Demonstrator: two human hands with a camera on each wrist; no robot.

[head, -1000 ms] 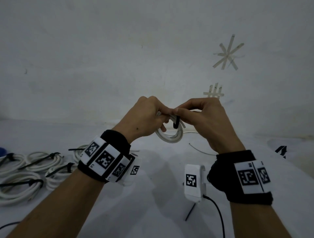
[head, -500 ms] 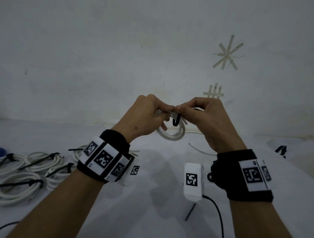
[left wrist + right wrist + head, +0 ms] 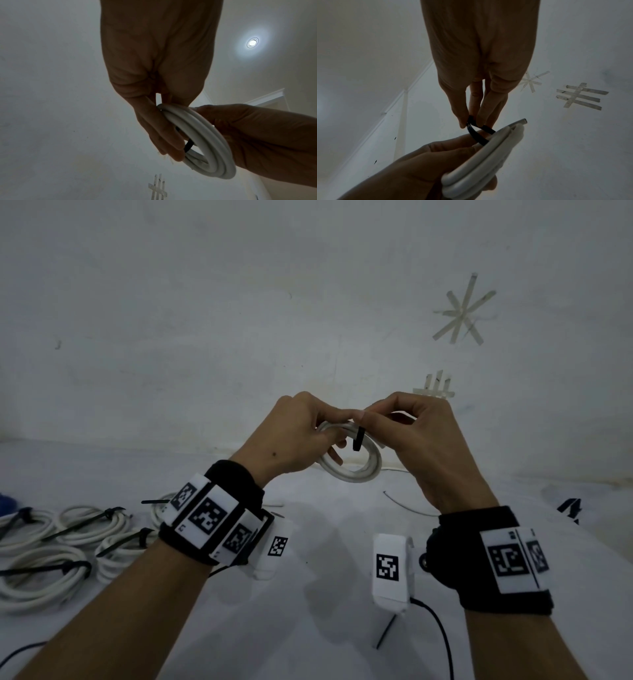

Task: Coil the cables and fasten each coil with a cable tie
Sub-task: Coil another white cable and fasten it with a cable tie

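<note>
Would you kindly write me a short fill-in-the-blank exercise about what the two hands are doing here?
1. The left hand grips a coil of ____ cable.
2. The right hand pinches a cable tie whose colour is ____.
3. The tie loops ____ the coil's strands.
4. The finished coils lie on the person's ____ side.

Missing words: white; black; around; left
</note>
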